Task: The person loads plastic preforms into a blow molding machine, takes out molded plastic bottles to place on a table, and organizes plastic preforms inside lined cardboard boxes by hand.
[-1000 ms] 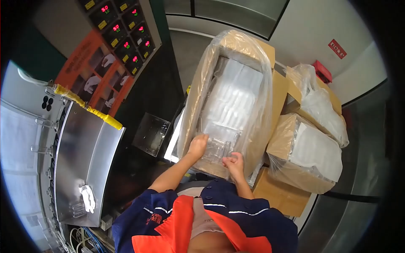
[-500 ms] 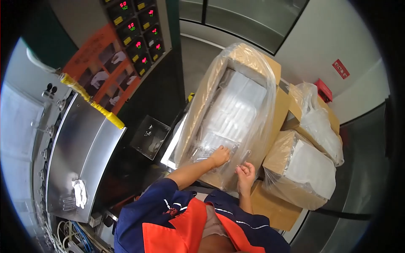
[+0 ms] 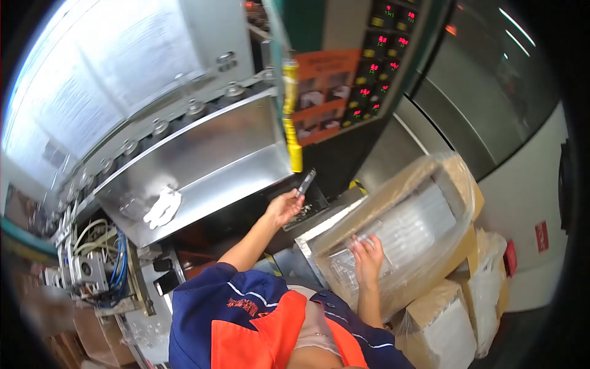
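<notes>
My left hand is closed around the lower end of a slim grey, glassy-looking tube, which points up and away in front of the dark machine panel. My right hand is over the near side of a cardboard box lined with clear plastic film. Its fingertips are drawn together; a faint clear shape seems to be at them, too blurred to name. Rows of clear, tube-like pieces lie inside the box.
A steel trough at left holds a white glove. A yellow-wrapped bar hangs at its right end. Below is a small metal bin. Film-covered boxes stand at lower right; tubing and machinery are at lower left.
The view has swung left toward the trough. My left hand has left the box and now holds the grey tube by the machine. My right hand remains by the box.
</notes>
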Demonstrator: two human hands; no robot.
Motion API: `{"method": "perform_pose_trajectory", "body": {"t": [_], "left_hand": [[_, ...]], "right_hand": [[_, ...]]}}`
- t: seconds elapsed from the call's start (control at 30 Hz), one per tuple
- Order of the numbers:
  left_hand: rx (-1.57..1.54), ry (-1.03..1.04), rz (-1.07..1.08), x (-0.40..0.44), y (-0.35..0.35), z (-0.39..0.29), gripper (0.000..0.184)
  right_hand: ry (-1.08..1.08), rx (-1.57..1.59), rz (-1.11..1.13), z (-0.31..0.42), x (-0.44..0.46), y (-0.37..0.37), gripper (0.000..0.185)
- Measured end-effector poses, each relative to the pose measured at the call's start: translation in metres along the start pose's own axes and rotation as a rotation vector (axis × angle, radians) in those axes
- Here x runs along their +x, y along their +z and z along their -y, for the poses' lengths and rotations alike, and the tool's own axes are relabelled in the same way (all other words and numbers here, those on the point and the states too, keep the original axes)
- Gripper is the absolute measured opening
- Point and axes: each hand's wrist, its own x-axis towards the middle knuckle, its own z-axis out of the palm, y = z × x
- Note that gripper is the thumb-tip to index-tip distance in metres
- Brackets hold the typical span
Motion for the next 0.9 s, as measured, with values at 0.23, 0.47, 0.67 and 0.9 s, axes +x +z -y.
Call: {"method": "perform_pose_trajectory", "body": {"t": [0.23, 0.47, 0.67, 0.9], "left_hand": [[-0.022, -0.004, 0.088, -0.125, -0.06, -0.003, 0.018], [0.224, 0.766, 0.108, -0.267, -0.041, -0.11, 0.017], [0.677, 1.552, -0.49, -0.308, 0.007, -0.238, 0.044], [1.2, 1.643, -1.078, -0.301, 0.038, -0.305, 0.056]], "right_hand": [[0.453, 0.183, 0.279, -0.073, 0.132, 0.13, 0.021], [0.574, 0.38, 0.376, -0.12, 0.113, 0.131, 0.012], [0.012, 0.001, 0.689, -0.063, 0.025, 0.284, 0.042], [-0.893, -0.503, 0.738, -0.037, 0.049, 0.48, 0.031]]}}
